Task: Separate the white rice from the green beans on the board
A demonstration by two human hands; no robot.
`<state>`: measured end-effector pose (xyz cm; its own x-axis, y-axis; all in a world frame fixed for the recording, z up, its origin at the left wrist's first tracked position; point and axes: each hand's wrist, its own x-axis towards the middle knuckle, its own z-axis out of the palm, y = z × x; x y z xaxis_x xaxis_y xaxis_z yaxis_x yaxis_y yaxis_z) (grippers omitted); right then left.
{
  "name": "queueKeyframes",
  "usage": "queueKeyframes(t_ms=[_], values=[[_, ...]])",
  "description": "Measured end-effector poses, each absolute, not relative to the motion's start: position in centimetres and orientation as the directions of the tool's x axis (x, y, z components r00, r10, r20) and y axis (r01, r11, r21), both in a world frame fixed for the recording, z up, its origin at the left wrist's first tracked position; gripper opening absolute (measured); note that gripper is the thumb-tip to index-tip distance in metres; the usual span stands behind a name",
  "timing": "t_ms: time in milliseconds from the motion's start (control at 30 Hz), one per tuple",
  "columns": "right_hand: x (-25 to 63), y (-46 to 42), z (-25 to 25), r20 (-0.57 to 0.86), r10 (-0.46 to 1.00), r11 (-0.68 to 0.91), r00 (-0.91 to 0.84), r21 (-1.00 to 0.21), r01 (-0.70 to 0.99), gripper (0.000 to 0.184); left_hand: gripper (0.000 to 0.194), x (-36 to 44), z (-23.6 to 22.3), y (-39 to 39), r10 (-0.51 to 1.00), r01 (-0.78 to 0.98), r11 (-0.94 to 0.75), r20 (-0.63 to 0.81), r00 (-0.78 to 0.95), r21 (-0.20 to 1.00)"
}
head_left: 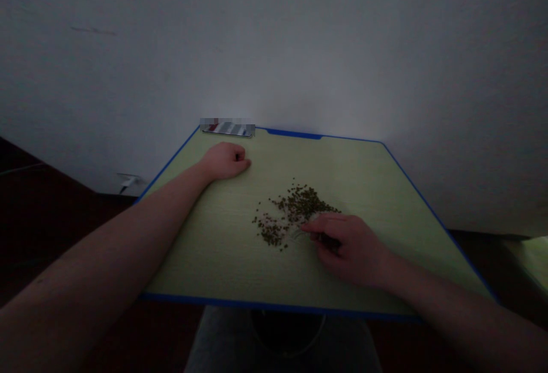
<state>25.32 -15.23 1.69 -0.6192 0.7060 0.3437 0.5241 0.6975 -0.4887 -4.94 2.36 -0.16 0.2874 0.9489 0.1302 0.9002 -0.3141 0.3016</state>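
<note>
Heads up, one quick swipe from the right hand (351, 250) could easily scatter these loose little green beans (295, 210) off the counter (278, 306). They're piled just left of its fingers (310, 226), which are loosely curled, tips touching the pile's edge; can't tell if they're pinching any. The left hand (225, 161) sits curled, well apart.
</note>
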Motion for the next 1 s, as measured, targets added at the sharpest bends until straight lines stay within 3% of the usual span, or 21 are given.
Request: queueKeyframes(t_ms=[467, 1000], values=[[24.1, -15.3, 1.2, 0.323, 0.675, 0.716, -0.663, -0.503, 0.483, 0.036, 0.030, -4.9, -0.2, 2.4, 0.944, 0.920, -0.325, 0.135, 0.301, 0.218], [23.3, -15.2, 1.4, 0.323, 0.534, 0.785, -0.781, -0.533, 0.316, 0.038, 0.030, -5.0, -0.3, 2.4, 0.935, 0.905, -0.350, 0.155, 0.320, 0.241]])
